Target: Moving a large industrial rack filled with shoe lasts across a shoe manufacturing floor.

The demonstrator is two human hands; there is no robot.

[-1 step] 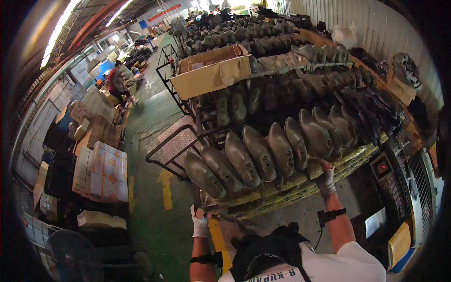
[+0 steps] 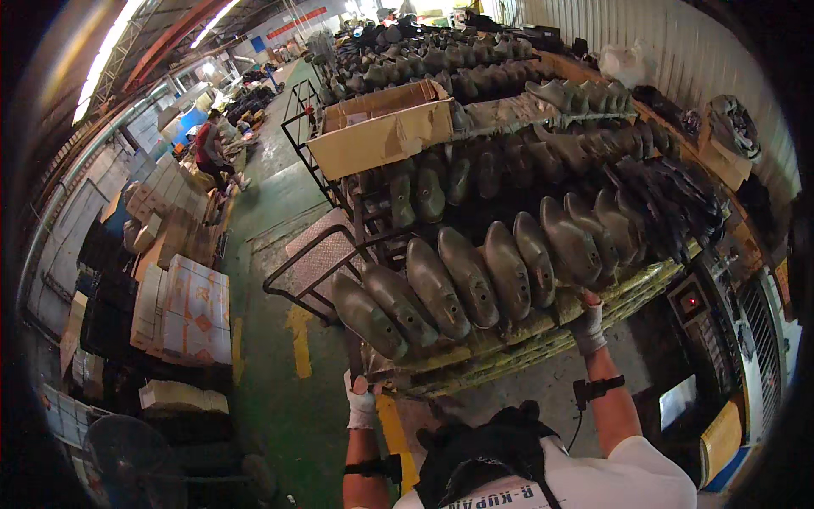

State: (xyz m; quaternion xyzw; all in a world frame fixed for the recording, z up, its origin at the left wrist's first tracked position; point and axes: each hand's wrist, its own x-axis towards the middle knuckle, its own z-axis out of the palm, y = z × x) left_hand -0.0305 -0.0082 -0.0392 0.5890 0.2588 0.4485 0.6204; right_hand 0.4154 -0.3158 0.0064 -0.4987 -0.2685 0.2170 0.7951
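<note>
Dark grey-brown shoe lasts (image 2: 464, 276) stand in a slanting row along the near side of a cart with stacked, yellowish-edged shelves (image 2: 526, 343). At the cart's near left corner, my left hand (image 2: 360, 405) is closed around the edge, in a white glove with bare fingertips. My right hand (image 2: 588, 328), gloved the same way, grips the near shelf edge farther right, just below the lasts. Its fingers are partly hidden by the edge. Both arms are stretched forward, and a black strap circles each forearm.
Behind stand more rows of lasts (image 2: 543, 161) and an opened cardboard box (image 2: 386, 140). A black tubular handle (image 2: 297, 267) juts left over the green floor (image 2: 275, 373). Cartons (image 2: 197, 310) and a fan (image 2: 127, 458) line the left. A machine with a red light (image 2: 691, 302) stands right. A person (image 2: 212, 153) is far left.
</note>
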